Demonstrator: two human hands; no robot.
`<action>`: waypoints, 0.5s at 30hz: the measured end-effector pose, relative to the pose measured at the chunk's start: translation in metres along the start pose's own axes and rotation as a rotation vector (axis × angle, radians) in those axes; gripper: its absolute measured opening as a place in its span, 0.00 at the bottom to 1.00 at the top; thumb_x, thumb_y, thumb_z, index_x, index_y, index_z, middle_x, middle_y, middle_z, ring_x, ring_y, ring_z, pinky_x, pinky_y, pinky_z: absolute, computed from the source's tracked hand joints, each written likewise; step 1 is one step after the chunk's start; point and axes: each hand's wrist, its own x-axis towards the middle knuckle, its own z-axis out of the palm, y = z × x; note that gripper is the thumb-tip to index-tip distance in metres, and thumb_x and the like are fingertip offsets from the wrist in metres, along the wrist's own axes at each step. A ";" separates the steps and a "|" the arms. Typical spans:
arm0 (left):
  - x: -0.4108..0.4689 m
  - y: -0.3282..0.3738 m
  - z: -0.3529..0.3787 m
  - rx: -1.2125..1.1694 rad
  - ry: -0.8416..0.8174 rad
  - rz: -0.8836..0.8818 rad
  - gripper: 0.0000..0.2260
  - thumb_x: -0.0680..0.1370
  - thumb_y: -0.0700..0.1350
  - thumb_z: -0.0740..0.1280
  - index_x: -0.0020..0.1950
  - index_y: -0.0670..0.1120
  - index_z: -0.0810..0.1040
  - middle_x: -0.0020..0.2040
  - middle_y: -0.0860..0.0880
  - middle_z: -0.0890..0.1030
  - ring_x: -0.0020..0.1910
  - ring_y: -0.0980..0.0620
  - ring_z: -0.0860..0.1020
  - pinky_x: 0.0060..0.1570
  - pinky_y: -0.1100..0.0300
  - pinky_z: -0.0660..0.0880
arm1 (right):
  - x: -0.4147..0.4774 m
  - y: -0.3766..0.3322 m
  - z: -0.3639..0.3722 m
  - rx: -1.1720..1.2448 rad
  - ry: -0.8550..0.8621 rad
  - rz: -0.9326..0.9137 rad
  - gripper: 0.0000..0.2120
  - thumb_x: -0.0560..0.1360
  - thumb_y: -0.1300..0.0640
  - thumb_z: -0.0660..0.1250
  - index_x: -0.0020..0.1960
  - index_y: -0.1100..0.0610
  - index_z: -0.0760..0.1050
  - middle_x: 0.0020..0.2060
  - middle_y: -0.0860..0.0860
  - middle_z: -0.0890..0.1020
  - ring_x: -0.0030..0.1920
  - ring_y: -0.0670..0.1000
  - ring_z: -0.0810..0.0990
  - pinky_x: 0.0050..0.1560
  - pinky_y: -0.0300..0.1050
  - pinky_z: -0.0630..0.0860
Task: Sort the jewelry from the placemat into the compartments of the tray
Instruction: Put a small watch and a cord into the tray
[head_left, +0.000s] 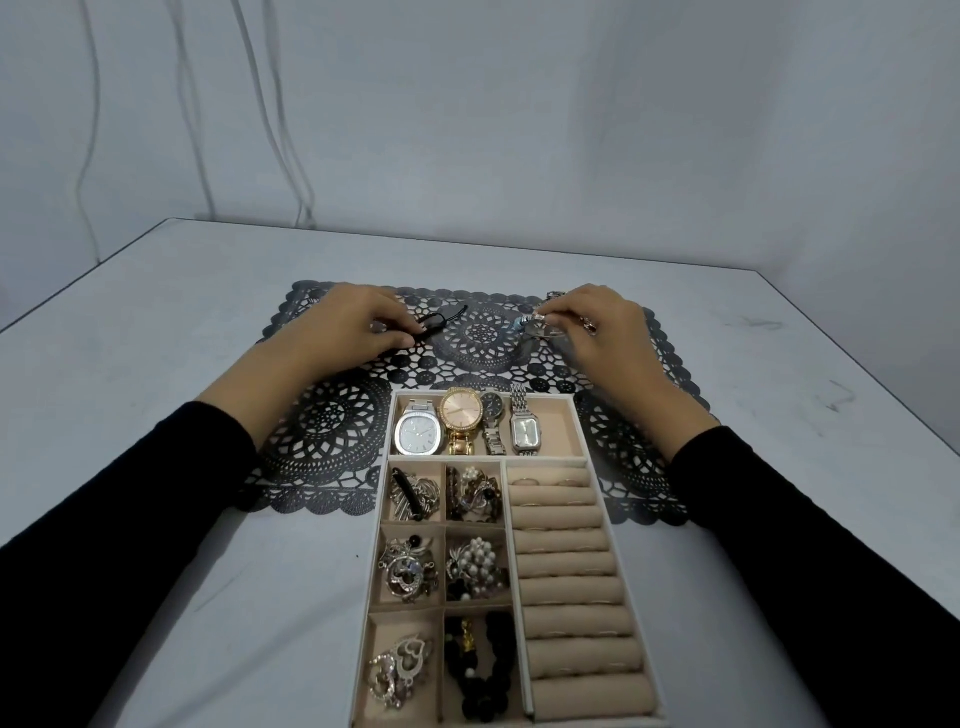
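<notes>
Head view | left hand (358, 327) is pinched on a black cord (441, 323), long axis slanted toward the placemat's (327, 426) far edge | right hand (602, 325) is pinched on a silvery piece (535, 327) near the far right corner | tray (561, 428) is laid lengthwise near-to-far, 4 watches (461, 410) in its far compartment.

Grey table in front of me, bare wall behind.
My table (156, 322) is pale grey with a few faint scuffs at right and a dark left edge. The wall (519, 104) is plain grey-white, thin cables (291, 130) hang down its left side, light soft and even.
</notes>
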 end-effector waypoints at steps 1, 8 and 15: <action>-0.002 -0.001 0.000 -0.006 0.019 0.019 0.09 0.75 0.45 0.73 0.54 0.49 0.85 0.54 0.51 0.83 0.54 0.52 0.79 0.58 0.55 0.73 | 0.000 0.000 -0.001 0.014 0.015 0.023 0.06 0.74 0.63 0.69 0.50 0.57 0.83 0.43 0.49 0.83 0.45 0.48 0.79 0.50 0.38 0.74; -0.008 -0.004 0.006 0.205 0.103 0.179 0.06 0.77 0.39 0.70 0.52 0.43 0.84 0.51 0.46 0.84 0.50 0.45 0.81 0.52 0.48 0.78 | -0.003 -0.013 -0.013 0.157 0.100 0.252 0.06 0.74 0.62 0.69 0.48 0.57 0.84 0.43 0.48 0.84 0.46 0.42 0.79 0.51 0.29 0.73; -0.020 0.004 0.007 0.112 0.216 0.140 0.07 0.78 0.40 0.68 0.54 0.43 0.83 0.53 0.47 0.83 0.51 0.47 0.81 0.55 0.49 0.77 | -0.010 -0.023 -0.032 0.278 0.176 0.396 0.05 0.75 0.59 0.70 0.47 0.54 0.84 0.36 0.42 0.82 0.34 0.34 0.75 0.40 0.30 0.68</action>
